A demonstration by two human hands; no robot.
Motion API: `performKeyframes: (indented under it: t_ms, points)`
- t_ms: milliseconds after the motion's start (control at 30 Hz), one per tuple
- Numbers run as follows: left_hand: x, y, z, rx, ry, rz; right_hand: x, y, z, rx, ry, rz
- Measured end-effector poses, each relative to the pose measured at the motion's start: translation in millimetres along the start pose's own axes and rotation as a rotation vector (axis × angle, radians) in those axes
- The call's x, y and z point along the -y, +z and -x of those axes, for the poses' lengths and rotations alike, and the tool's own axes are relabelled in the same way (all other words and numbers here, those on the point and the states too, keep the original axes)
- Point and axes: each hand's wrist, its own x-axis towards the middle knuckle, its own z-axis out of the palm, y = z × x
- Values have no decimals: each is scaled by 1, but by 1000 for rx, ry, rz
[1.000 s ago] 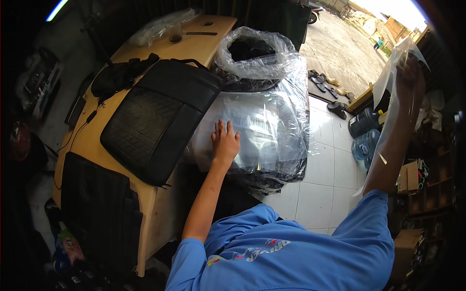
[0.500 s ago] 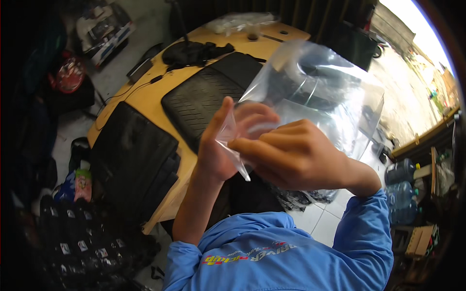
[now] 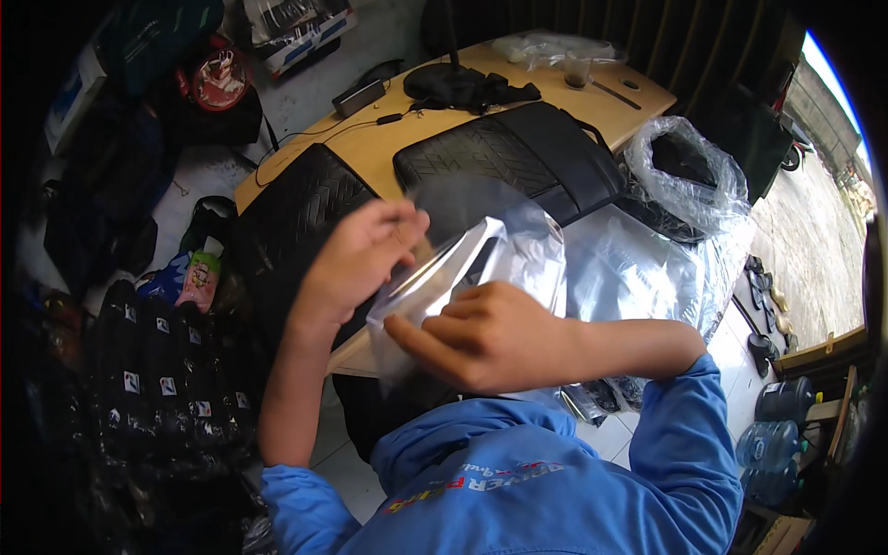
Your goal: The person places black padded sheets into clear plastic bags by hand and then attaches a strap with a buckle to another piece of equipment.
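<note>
A clear plastic bag (image 3: 532,264) spreads in front of me, its lower left corner hanging below my hands. My right hand (image 3: 490,338) is closed on the edge of this bag, with the index finger along it. Left of it, my left hand (image 3: 365,254) is raised beside the bag, its fingers loosely bent and apart, somewhat blurred; I see nothing held in it. Beyond the bag, a black bag with a ribbed chevron front (image 3: 472,157) lies on the wooden table (image 3: 379,120). Another black chevron-patterned piece (image 3: 310,203) rests at the table's left.
Right of the table stands a big clear plastic sack (image 3: 731,194) with dark contents. Black plastic-wrapped goods (image 3: 166,379) are piled at lower left. A plastic cup (image 3: 577,72) and a black cloth-like item (image 3: 462,88) sit at the table's back. Large water bottles (image 3: 768,444) stand at right.
The clear bag has come down from its raised, spread position and now lies lower and more folded. My hands have moved apart, the left one leftward. The view has shifted.
</note>
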Motion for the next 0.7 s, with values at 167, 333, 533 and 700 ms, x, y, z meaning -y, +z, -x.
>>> performKeyframes:
  t_ms: [167, 333, 533, 700]
  points:
    - [78, -17, 33, -52, -257, 13, 38, 27, 6, -96, -8, -95]
    - [65, -24, 75, 127, -517, 507, 59, 50, 15, -129, -48, -302]
    - [109, -39, 125, 115, -688, 606, 83, 69, 12, -208, -62, -437]
    - [61, -41, 157, -322, -306, 459, 100, 83, 4, -159, -41, -742]
